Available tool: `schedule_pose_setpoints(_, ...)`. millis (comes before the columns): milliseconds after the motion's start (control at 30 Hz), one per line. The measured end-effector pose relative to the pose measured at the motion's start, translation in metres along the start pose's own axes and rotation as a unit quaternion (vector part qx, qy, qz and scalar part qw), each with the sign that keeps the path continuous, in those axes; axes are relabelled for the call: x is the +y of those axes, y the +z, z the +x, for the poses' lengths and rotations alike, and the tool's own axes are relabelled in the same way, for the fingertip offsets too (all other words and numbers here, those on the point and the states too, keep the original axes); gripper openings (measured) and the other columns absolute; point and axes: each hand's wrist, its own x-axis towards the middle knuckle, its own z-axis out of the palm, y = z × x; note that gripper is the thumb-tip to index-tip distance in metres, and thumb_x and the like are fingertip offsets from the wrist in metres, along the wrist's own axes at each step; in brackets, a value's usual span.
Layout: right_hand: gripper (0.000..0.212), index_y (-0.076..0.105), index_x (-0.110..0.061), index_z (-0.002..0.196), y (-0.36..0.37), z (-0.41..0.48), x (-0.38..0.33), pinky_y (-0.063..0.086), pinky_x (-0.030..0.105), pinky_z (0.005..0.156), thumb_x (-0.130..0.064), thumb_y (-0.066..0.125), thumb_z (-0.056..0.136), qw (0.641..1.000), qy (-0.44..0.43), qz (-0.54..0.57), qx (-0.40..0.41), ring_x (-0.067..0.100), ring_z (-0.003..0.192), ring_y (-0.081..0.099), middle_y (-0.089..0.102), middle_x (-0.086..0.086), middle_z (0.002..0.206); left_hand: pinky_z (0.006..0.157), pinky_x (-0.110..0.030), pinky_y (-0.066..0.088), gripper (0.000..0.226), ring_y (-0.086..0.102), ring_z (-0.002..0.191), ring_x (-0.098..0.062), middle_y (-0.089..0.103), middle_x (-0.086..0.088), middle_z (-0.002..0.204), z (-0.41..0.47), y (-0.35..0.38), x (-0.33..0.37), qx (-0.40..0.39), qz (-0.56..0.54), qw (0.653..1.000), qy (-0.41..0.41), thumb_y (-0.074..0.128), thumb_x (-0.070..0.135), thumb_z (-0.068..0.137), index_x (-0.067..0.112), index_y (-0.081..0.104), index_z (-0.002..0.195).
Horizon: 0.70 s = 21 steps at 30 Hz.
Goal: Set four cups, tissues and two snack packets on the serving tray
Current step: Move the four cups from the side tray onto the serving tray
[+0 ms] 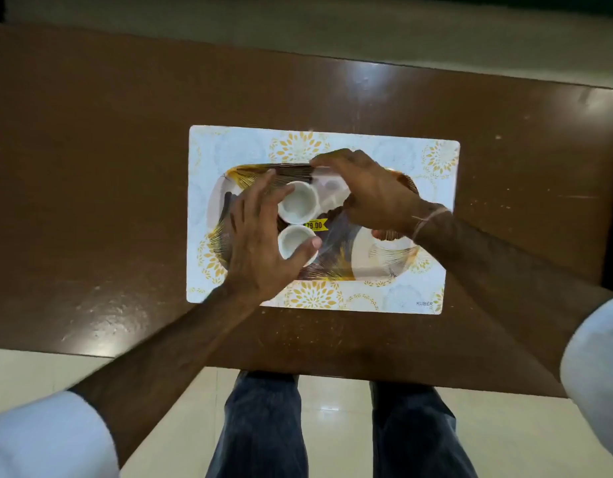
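Observation:
An oval serving tray [377, 267] with a dark, white and gold pattern and a yellow price sticker [315, 224] lies on a placemat. Two white cups stand on its left half, one far [298, 205] and one near [293, 241], almost touching. My left hand [256, 243] spans both: the fingers rest against the far cup and the thumb presses the near cup's rim. My right hand [374, 191] is curled over the tray's far middle, above a blurred pale shape [332, 189] that I cannot identify. No tissues or snack packets are visible.
The white placemat [432, 174] with gold flower prints lies in the middle of a glossy brown table [108, 201]. The table's near edge is just in front of my legs, with pale floor tiles below. Beyond the far edge is more floor.

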Motion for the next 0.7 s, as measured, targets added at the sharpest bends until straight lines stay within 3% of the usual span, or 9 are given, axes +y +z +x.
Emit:
schedule_pose_setpoints(100,0.073,0.048,-0.017,0.141,-0.016,-0.028,0.027,0.046,0.046,0.101,0.006,0.056,0.073,0.995,0.064,0.03,0.076,0.033,0.127,0.048,0.051,0.01,0.143,0.109,-0.057,0.035,0.066,0.045,0.137,-0.031,0.049,-0.012,0.148,0.025,0.014,0.028,-0.026,0.012,0.999,0.032,0.075,0.038,0.079,0.009,0.056,0.134)
schedule_pose_setpoints(167,0.059,0.051,-0.014,0.139,-0.03,-0.051,0.053,0.044,0.045,0.102,-0.001,0.057,0.082,0.989,0.089,0.041,0.115,0.033,0.123,0.052,0.054,0.011,0.14,0.109,-0.055,0.035,0.062,0.048,0.135,-0.031,0.052,-0.011,0.146,0.04,0.032,0.051,-0.049,0.03,0.997,0.055,0.076,0.034,0.079,0.01,0.057,0.134)
schedule_pose_setpoints(367,0.053,0.05,-0.01,0.136,-0.08,-0.134,0.138,0.043,0.043,0.106,-0.005,0.057,0.083,0.966,0.179,0.023,0.187,0.034,0.125,0.051,0.054,0.013,0.137,0.101,-0.039,0.031,0.056,0.053,0.124,-0.024,0.06,-0.002,0.136,0.075,0.112,0.144,-0.142,0.022,0.987,0.066,0.068,0.043,0.079,0.019,0.06,0.128)
schedule_pose_setpoints(533,0.049,0.049,-0.018,0.138,-0.115,-0.224,0.215,0.045,0.043,0.105,-0.017,0.061,0.09,0.938,0.247,0.052,0.236,0.026,0.123,0.054,0.052,0.008,0.139,0.107,-0.043,0.031,0.057,0.05,0.128,-0.021,0.055,0.001,0.141,0.091,0.197,0.235,-0.229,0.016,0.966,0.115,0.069,0.048,0.085,0.026,0.053,0.135)
schedule_pose_setpoints(633,0.048,0.052,-0.011,0.136,-0.128,-0.278,0.253,0.045,0.031,0.1,-0.017,0.064,0.089,0.91,0.272,0.065,0.305,0.025,0.118,0.057,0.056,0.01,0.134,0.106,-0.045,0.032,0.055,0.047,0.128,-0.019,0.053,0.003,0.138,0.094,0.243,0.288,-0.268,0.013,0.949,0.164,0.068,0.05,0.086,0.029,0.051,0.134)
schedule_pose_setpoints(700,0.046,0.054,-0.007,0.133,-0.133,-0.313,0.281,0.045,0.035,0.1,-0.016,0.063,0.089,0.89,0.3,0.062,0.337,0.03,0.116,0.058,0.058,0.014,0.131,0.106,-0.046,0.033,0.054,0.047,0.127,-0.02,0.053,0.003,0.136,0.092,0.273,0.323,-0.294,0.01,0.936,0.191,0.067,0.05,0.086,0.029,0.052,0.134)
